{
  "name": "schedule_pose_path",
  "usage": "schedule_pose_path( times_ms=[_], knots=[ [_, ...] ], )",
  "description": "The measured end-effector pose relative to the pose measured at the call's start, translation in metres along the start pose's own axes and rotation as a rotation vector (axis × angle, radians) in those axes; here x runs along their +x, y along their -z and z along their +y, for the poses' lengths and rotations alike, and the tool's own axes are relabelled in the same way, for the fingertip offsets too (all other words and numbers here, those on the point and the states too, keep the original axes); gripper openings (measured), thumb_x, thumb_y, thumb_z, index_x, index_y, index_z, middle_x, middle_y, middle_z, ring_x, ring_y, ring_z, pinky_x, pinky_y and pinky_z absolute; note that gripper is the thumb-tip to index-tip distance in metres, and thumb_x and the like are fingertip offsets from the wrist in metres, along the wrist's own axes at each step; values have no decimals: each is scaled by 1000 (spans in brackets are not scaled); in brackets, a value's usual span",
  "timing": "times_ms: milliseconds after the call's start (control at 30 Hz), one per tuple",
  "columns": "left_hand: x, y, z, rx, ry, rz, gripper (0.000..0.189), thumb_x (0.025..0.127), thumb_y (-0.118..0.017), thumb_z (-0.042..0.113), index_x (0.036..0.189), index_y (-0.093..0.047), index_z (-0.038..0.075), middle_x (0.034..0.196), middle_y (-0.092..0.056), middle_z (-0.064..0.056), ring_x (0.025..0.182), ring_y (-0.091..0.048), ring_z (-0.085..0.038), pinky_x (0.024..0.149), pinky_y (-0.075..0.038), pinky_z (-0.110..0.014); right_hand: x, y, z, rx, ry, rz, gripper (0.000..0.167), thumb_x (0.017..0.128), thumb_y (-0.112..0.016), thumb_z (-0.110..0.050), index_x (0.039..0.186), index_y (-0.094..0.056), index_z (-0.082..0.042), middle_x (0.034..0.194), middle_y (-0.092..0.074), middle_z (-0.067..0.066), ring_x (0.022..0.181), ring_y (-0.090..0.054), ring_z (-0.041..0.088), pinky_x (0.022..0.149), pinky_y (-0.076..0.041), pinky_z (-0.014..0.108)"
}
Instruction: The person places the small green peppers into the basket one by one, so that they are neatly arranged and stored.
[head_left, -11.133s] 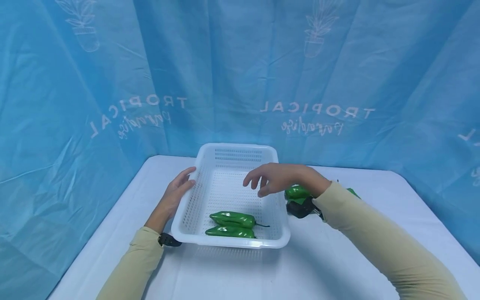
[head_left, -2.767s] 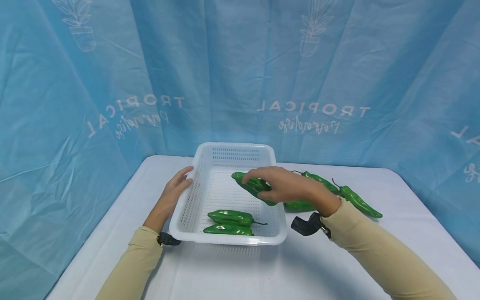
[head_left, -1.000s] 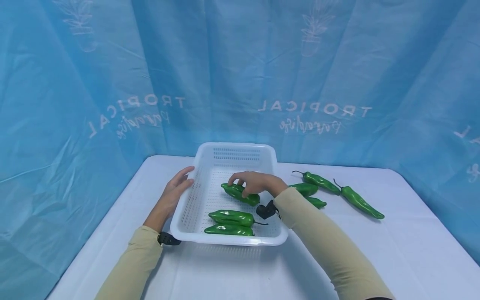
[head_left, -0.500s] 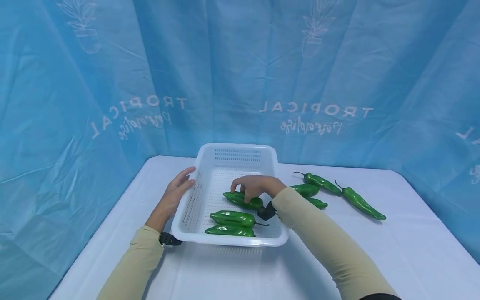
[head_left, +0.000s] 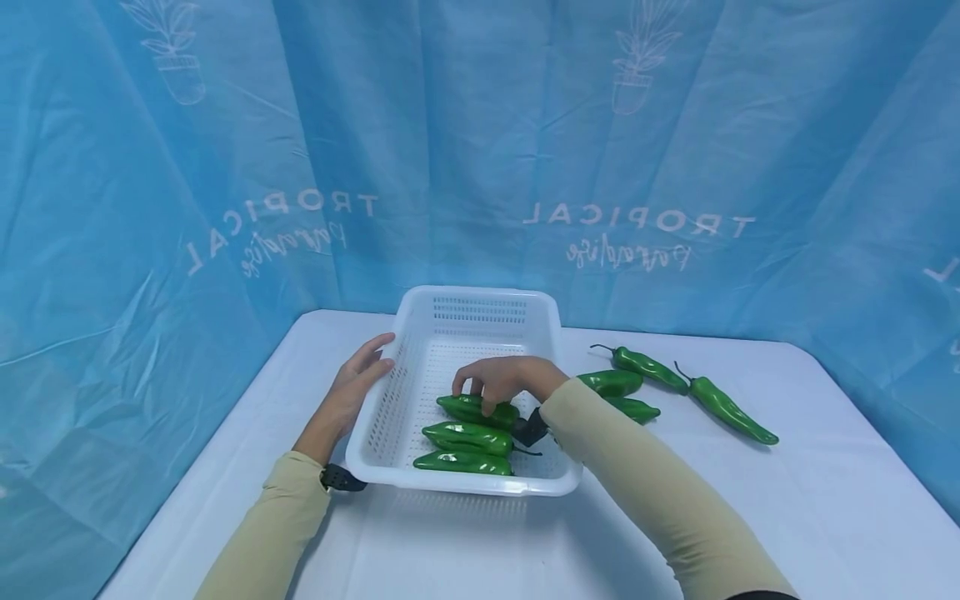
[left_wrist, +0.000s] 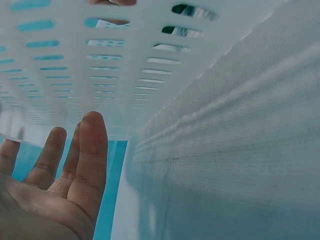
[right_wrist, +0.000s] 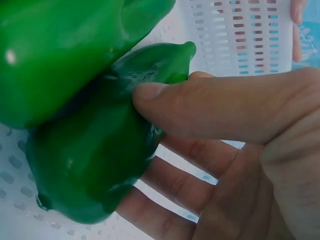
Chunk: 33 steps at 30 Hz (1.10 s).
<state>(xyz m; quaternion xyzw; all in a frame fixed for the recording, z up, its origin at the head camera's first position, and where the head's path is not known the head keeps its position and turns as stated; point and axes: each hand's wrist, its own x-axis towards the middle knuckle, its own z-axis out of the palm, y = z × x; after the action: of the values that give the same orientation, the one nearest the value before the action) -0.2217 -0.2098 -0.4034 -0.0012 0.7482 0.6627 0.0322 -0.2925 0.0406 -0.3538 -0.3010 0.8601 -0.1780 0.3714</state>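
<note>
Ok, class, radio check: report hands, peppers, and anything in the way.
Right hand grips a green pepper inside the white basket. Left hand at the basket's left rim. Two more peppers lie close alongside; nothing seen blocking.

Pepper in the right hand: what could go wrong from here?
1. The right hand pinches the glossy pepper between thumb and fingers, so it might slip.
2. The next pepper lies close alongside and could get nudged.
3. The left hand does not look curled round the basket, so a bump might shift it.
</note>
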Motion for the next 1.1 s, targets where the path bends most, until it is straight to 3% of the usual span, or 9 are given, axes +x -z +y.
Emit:
schedule_pose_path(
  times_ms=[333,600,1100],
  knots=[
    [0,0,0,15,2,4,58,101,-51,38,154,-30,31,160,-33,-11,135,-48,-46,98,-54,-56,-1,-1,0,0,23,-1,51,85,-65,9,121,-60,-26,128,-61,11,107,-60,22,91,-55,38],
    [0,0,0,13,9,5,58,101,-52,39,154,-30,32,161,-33,-11,136,-48,-45,99,-54,-56,-3,-1,-1,-62,34,8,68,86,-67,5,144,-47,-24,135,-59,13,120,-58,24,99,-52,40],
    [-1,0,2,37,0,5,57,101,-51,41,154,-30,33,157,-37,-12,132,-51,-45,94,-57,-52,-18,2,-5,-50,22,2,68,88,-66,2,148,-45,-23,150,-50,12,141,-45,32,112,-45,48]
  ],
)
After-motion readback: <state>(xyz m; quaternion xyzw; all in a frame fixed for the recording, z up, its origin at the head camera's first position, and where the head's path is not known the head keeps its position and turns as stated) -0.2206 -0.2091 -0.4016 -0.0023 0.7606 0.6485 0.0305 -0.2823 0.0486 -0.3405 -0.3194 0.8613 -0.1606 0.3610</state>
